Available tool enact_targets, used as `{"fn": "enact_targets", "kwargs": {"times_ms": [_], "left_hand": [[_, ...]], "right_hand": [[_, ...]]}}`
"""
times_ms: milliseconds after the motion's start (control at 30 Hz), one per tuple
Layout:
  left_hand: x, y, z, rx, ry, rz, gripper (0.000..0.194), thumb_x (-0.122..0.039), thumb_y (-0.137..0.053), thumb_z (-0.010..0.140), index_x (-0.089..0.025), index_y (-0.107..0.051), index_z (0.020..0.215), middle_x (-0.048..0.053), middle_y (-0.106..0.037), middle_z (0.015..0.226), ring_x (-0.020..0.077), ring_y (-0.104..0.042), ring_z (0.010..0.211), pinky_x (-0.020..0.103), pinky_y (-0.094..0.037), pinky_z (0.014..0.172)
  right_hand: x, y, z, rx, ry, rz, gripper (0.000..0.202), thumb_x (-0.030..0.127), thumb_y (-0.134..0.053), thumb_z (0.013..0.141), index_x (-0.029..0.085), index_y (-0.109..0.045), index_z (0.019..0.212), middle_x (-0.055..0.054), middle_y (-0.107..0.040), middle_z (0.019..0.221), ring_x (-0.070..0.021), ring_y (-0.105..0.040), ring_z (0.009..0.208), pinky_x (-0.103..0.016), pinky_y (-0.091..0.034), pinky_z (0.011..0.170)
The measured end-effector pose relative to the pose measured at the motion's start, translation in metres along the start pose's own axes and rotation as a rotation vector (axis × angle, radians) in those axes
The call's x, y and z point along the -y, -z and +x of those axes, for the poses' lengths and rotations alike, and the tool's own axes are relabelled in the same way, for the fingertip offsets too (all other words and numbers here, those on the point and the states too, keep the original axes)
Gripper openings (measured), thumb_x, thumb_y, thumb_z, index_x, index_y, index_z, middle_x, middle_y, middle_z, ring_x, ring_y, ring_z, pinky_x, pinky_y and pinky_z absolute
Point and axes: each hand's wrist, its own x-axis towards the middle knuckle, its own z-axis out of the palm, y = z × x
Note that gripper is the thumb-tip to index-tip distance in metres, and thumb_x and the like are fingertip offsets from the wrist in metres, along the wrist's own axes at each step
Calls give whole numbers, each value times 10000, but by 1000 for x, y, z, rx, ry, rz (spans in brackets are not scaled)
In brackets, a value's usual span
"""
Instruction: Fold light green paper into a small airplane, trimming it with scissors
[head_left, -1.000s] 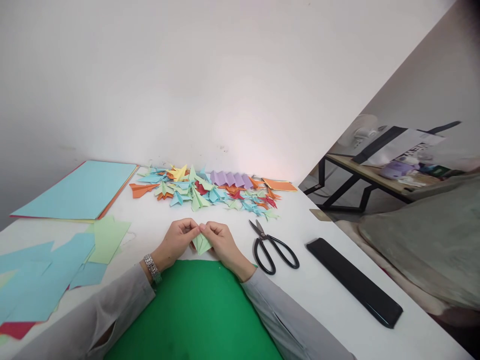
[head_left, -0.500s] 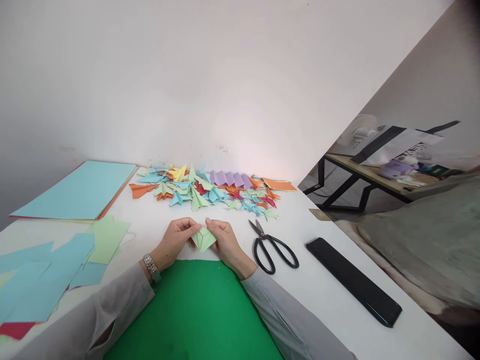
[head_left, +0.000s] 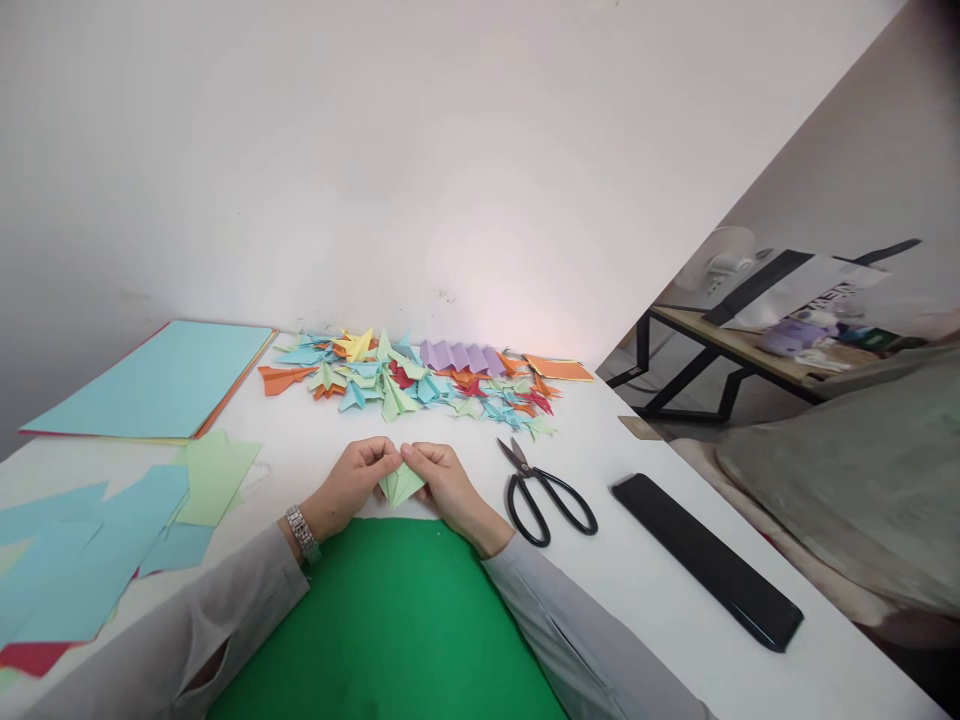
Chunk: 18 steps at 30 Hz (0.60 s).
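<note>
Between both hands is a small folded piece of light green paper (head_left: 401, 487), its pointed end toward me. My left hand (head_left: 352, 483), with a metal watch at the wrist, pinches its upper left edge. On the other side, my right hand (head_left: 448, 488) grips the upper right edge, thumb on top. The two thumbs nearly meet at the paper's top, and the fingers behind it are partly hidden. Beyond the hands lies a heap of small folded paper planes (head_left: 397, 390) in several colours. Black-handled scissors (head_left: 536, 490) rest open to the right of my right hand.
A green sheet (head_left: 390, 620) covers the near part of the white table (head_left: 592, 600). Large coloured sheets (head_left: 165, 380) are stacked at the back left, with loose blue and green pieces (head_left: 135, 540) nearer. A purple pleated strip (head_left: 463, 358) lies by the wall. At right is a long black case (head_left: 705, 560).
My right thumb and hand have shifted left, closer to my left thumb. The green paper's pointed end has moved slightly left, and less of its top shows.
</note>
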Motion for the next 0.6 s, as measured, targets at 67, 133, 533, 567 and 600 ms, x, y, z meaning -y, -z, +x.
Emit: {"fn": "enact_targets", "kwargs": {"times_ms": [67, 133, 533, 567, 600], "left_hand": [[1, 0, 1, 1, -6, 5, 389, -493, -648, 662, -167, -471, 549, -48, -435, 489, 81, -404, 455, 202, -330, 437], [2, 1, 2, 2, -7, 8, 408, -503, -660, 645, -168, -458, 529, -54, -420, 475, 78, -399, 445, 203, -332, 436], [3, 1, 1, -57, 22, -53, 302, -409, -682, 668, -136, -586, 582, -22, -535, 493, 83, -467, 437, 213, -379, 457], [4, 1, 1, -63, 22, -56, 293, -403, -685, 668, -135, -595, 593, -18, -545, 502, 86, -475, 443, 214, -385, 459], [4, 1, 2, -66, 20, -61, 285, -397, -688, 668, -135, -600, 602, -14, -557, 510, 89, -484, 450, 214, -389, 461]], "right_hand": [[0, 1, 0, 13, 20, -35, 474, 537, -573, 751, 178, -442, 471, 76, -360, 358, -58, -266, 353, -234, -159, 388], [-2, 2, 2, 5, 43, -50, 495, 534, -597, 729, 181, -397, 447, 79, -323, 378, -58, -245, 384, -234, -164, 405], [-10, 3, 5, -92, 61, 65, 535, 489, -682, 666, 186, -312, 426, 81, -273, 424, -56, -222, 430, -234, -164, 441], [-9, 2, 5, -105, 60, 63, 538, 507, -679, 661, 188, -317, 425, 81, -283, 414, -57, -229, 422, -234, -168, 436], [-8, 2, 4, -116, 56, 64, 537, 530, -665, 666, 190, -328, 422, 79, -294, 398, -58, -237, 408, -235, -171, 428]]}}
